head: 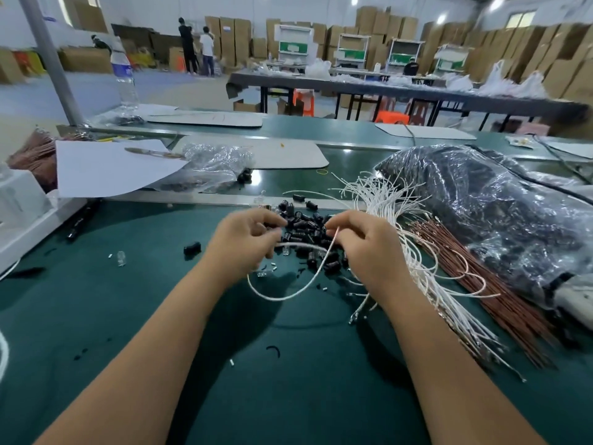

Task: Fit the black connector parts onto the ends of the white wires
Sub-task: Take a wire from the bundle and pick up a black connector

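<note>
Over connector pile [308,229], hands curled, wire-pinching.

matt green table mat [134,316], glossy blk plastic connectors [305,224], crinkly clear bag [500,200]

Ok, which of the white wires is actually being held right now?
The looped white wire between both hands, drooping toward the camera; the rest lie bundled on the mat to the right.

A: Arms?
B: Both bare forearms reach forward from the bottom edge, converging toward centre.
A: Left hand [247,242]?
B: Back up, fingers [272,221] curled, pinching a white wire [298,245].
A: Right hand [365,242]?
B: Back up too, fingers curled, pinching the same wire's other end. Hands near, apart.
</note>
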